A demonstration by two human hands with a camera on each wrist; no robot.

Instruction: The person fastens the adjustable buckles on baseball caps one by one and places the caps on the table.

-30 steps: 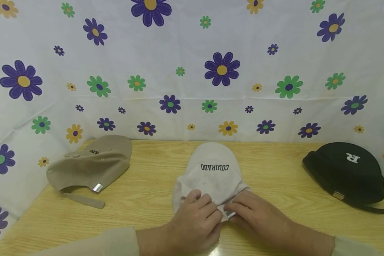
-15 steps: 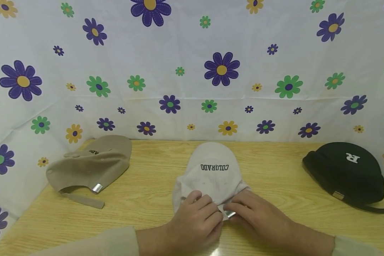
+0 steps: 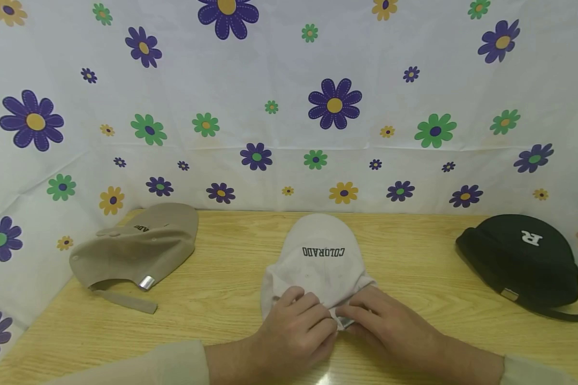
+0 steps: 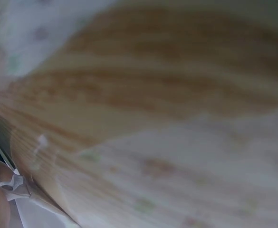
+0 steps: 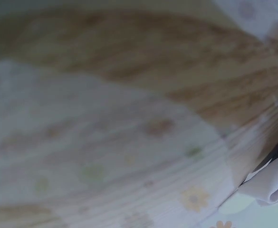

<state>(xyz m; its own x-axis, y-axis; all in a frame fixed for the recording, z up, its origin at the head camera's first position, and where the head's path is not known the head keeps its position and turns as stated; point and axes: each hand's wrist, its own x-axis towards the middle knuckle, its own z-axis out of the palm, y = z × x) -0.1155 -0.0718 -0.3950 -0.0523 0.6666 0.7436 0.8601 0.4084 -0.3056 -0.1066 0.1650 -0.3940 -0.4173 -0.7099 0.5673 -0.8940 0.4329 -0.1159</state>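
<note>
A cream baseball cap with dark COLORADO lettering lies at the middle of the table, its brim toward the back. Curled fingers of my left hand pinch the cap's back strap at the near edge. My right hand holds the other side of that edge, thumb and fingers around the silver buckle, which is mostly covered. The two hands' fingertips are close together there. Both wrist views are blurred; a bit of pale cap fabric shows at the right wrist view's lower right corner.
On the left lies a tan cap with its strap loose from the buckle. A black cap with a white R lies on the right, its strap end sticking out. Behind the wooden table hangs a flowered white cloth.
My left fingers have shifted slightly right toward the buckle, and less of its silver shows than before. The cream cap and the other caps stay in place.
</note>
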